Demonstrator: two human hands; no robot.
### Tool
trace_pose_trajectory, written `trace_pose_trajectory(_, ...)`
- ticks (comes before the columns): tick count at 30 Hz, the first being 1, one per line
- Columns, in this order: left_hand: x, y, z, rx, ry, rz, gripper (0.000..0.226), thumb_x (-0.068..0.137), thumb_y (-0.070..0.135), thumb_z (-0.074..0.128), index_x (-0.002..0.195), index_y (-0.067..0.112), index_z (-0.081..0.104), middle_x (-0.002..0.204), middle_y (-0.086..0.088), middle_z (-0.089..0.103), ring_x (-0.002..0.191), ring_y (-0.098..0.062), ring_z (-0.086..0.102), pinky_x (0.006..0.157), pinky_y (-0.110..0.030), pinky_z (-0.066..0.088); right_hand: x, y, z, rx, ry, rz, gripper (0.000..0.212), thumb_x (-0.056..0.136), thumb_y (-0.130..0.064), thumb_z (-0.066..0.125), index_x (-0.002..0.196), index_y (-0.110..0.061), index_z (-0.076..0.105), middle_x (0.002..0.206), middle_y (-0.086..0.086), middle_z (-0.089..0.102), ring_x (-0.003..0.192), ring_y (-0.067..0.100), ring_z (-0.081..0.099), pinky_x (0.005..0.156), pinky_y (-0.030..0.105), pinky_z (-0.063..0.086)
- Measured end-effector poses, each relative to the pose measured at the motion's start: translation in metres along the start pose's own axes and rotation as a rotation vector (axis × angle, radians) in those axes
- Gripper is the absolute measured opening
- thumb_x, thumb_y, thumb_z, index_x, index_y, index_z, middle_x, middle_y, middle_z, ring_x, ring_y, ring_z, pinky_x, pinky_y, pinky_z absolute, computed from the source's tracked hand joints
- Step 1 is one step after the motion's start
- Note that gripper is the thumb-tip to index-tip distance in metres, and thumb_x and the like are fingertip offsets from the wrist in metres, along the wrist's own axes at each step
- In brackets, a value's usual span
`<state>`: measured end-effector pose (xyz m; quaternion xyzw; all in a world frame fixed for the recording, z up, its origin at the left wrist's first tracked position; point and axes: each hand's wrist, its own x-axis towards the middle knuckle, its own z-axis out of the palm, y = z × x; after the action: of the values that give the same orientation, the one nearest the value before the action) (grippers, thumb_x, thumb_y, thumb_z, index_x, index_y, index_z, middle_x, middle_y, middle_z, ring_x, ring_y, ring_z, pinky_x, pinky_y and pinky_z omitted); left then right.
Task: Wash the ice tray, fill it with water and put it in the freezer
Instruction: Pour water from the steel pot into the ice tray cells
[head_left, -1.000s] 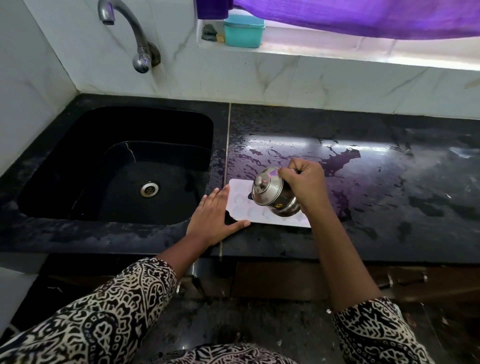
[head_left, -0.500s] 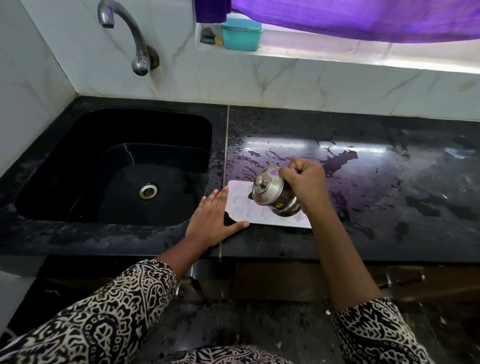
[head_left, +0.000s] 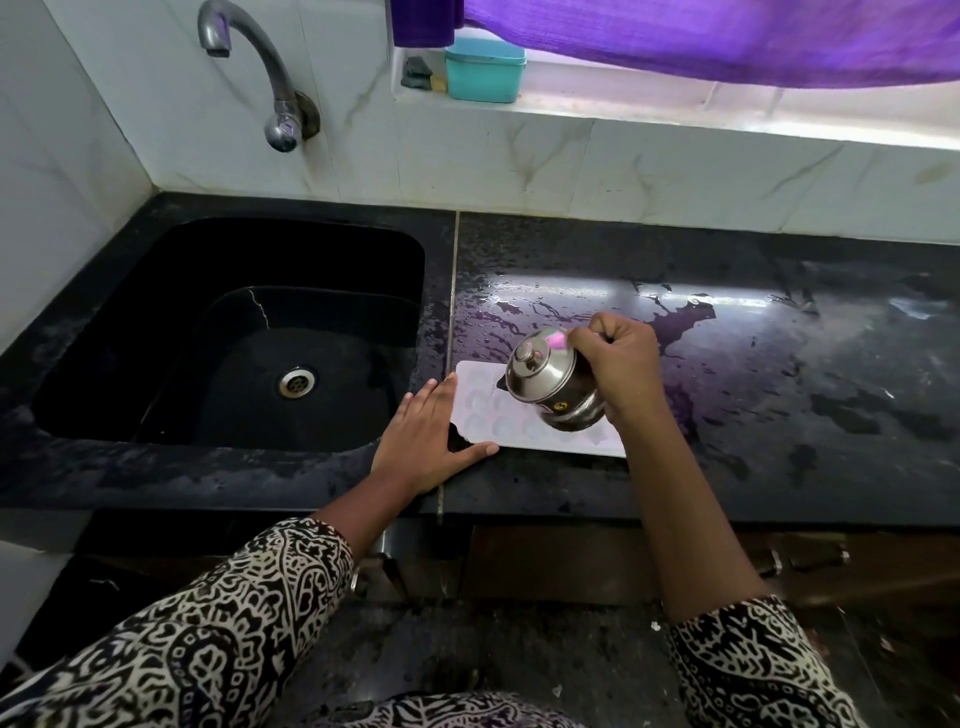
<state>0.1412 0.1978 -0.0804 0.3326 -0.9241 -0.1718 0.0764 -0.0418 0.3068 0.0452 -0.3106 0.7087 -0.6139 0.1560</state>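
Tray (head_left: 483, 415) looking light, flexible, wet; left hand (head_left: 423, 441) lying flat, pinning its left edge while right hand (head_left: 621, 371) is gripping tilted steel pot (head_left: 553, 384) — lifting filled needs both ends level.

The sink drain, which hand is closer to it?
Left. The left hand lies flat at the ice tray's left end, just right of the sink's drain. The right hand holds the steel jug farther right.

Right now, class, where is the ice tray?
The ice tray lies flat on the wet black counter, just right of the sink, near the front edge. The left hand rests at its left end; the right hand tilts a steel pot over it.
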Motion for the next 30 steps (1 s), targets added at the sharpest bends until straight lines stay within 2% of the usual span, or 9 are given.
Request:
trace_pose_trajectory(5, 0.0, -0.001, 0.0, -0.003, -0.003, 0.003, 0.109, 0.075, 0.085, 0.034, 0.156, 0.017, 0.007, 0.162, 0.0, 0.017, 0.15, -0.017, 0.009, 0.122, -0.038, 0.007, 0.0, -0.001, -0.001, 0.186, 0.047, 0.111, 0.036, 0.075, 0.003, 0.063, 0.052, -0.012, 0.041, 0.046, -0.002, 0.036, 0.046, 0.009, 0.033, 0.053, 0.021, 0.04)
trace_pose_trajectory(8, 0.0, 0.0, -0.001, -0.002, -0.006, 0.0, 0.11, 0.074, 0.086, 0.033, 0.156, 0.018, 0.007, 0.162, 0.0, 0.017, 0.15, -0.017, 0.009, 0.122, -0.038, 0.007, -0.001, 0.001, -0.005, 0.29, 0.081, 0.15, 0.038, 0.078, 0.007, 0.059, 0.05, -0.011, 0.039, 0.041, -0.007, 0.034, 0.042, 0.006, 0.031, 0.047, 0.015, 0.039)
trace_pose_trajectory(12, 0.0, 0.0, -0.001, -0.005, -0.004, 0.001, 0.109, 0.075, 0.085, 0.035, 0.156, 0.018, 0.007, 0.162, 0.0, 0.017, 0.15, -0.017, 0.009, 0.121, -0.038, 0.007, -0.003, 0.007, -0.014, 0.312, 0.111, 0.189, 0.037, 0.078, 0.005, 0.058, 0.052, -0.013, 0.039, 0.043, -0.006, 0.035, 0.043, 0.007, 0.031, 0.046, 0.015, 0.038)
trace_pose_trajectory(16, 0.0, 0.0, -0.001, 0.009, -0.011, 0.0, 0.11, 0.074, 0.086, 0.032, 0.156, 0.017, 0.005, 0.162, 0.0, 0.016, 0.15, -0.016, 0.009, 0.121, -0.037, 0.006, -0.005, 0.015, -0.021, 0.223, 0.111, 0.165, 0.036, 0.078, 0.004, 0.06, 0.053, -0.013, 0.04, 0.042, -0.009, 0.037, 0.043, 0.005, 0.032, 0.046, 0.015, 0.037)
trace_pose_trajectory(21, 0.0, 0.0, -0.001, 0.003, -0.011, -0.003, 0.111, 0.073, 0.086, 0.031, 0.156, 0.017, 0.005, 0.162, 0.0, 0.017, 0.15, -0.016, 0.009, 0.121, -0.037, 0.007, -0.007, 0.021, -0.029, 0.036, 0.089, 0.118, 0.034, 0.077, -0.001, 0.064, 0.053, -0.014, 0.043, 0.054, 0.003, 0.04, 0.055, 0.015, 0.037, 0.055, 0.026, 0.039)
trace_pose_trajectory(25, -0.001, -0.001, -0.001, 0.001, -0.002, 0.001, 0.11, 0.074, 0.085, 0.035, 0.156, 0.017, 0.007, 0.162, 0.0, 0.019, 0.149, -0.017, 0.01, 0.12, -0.037, 0.007, -0.008, 0.018, -0.028, -0.055, 0.068, 0.062, 0.038, 0.075, -0.005, 0.068, 0.052, -0.015, 0.039, 0.052, 0.001, 0.036, 0.05, 0.011, 0.033, 0.052, 0.023, 0.036)
trace_pose_trajectory(30, 0.0, -0.001, 0.0, -0.005, 0.003, 0.007, 0.109, 0.075, 0.084, 0.035, 0.156, 0.016, 0.008, 0.161, 0.0, 0.019, 0.149, -0.017, 0.011, 0.121, -0.037, 0.008, -0.006, 0.019, -0.026, -0.137, 0.04, 0.012, 0.035, 0.073, -0.007, 0.066, 0.051, -0.016, 0.041, 0.049, -0.001, 0.036, 0.051, 0.014, 0.033, 0.056, 0.029, 0.034)
